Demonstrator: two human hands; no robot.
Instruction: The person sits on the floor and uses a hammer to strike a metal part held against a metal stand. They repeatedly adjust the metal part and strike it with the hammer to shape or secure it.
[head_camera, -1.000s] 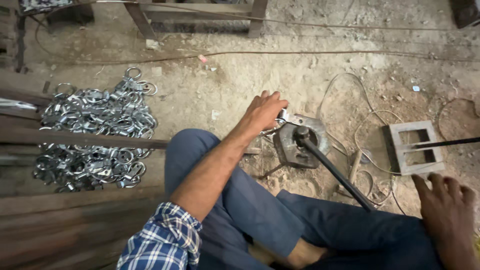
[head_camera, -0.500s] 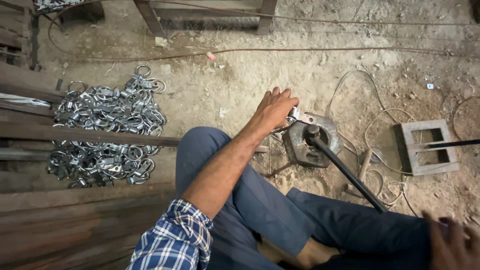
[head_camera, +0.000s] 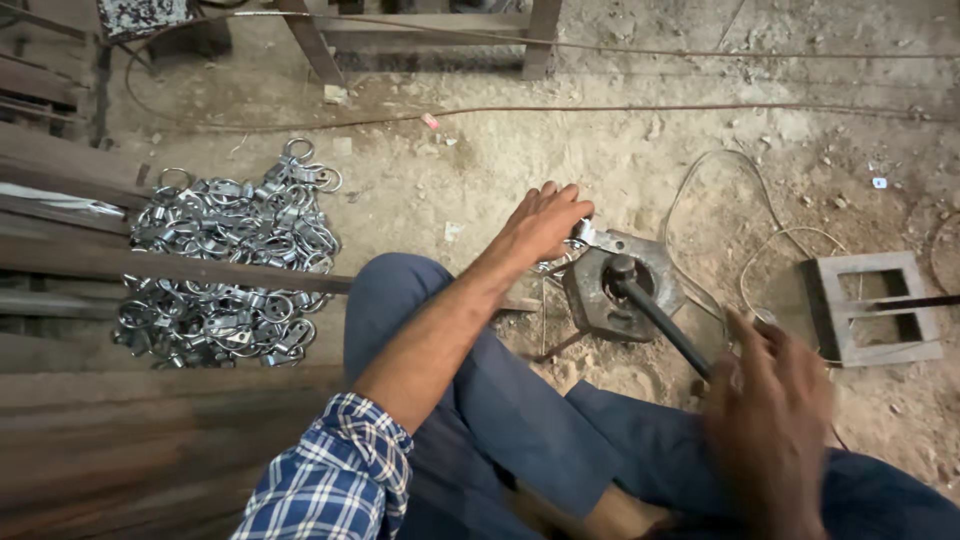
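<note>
My left hand (head_camera: 540, 225) reaches over my knee and presses a small shiny metal piece (head_camera: 583, 236) against the far-left edge of a heavy steel bending block (head_camera: 640, 290) that sits on the dirt floor. A black lever (head_camera: 655, 318) rises from the block's middle and slants toward me. Blurred, my right hand (head_camera: 775, 410) closes over the lever's near end, above my right thigh. The hand hides the lever's tip.
A pile of shiny metal rings and clips (head_camera: 225, 265) lies to the left, crossed by a dark wooden plank (head_camera: 150, 262). A square steel frame (head_camera: 875, 305) sits right of the block. Loose wire (head_camera: 720, 200) loops on the ground. Table legs (head_camera: 310, 45) stand at the back.
My right hand has come up from beside my right knee to the lever's near end. My left hand has stayed at the block. The view has shifted slightly.
</note>
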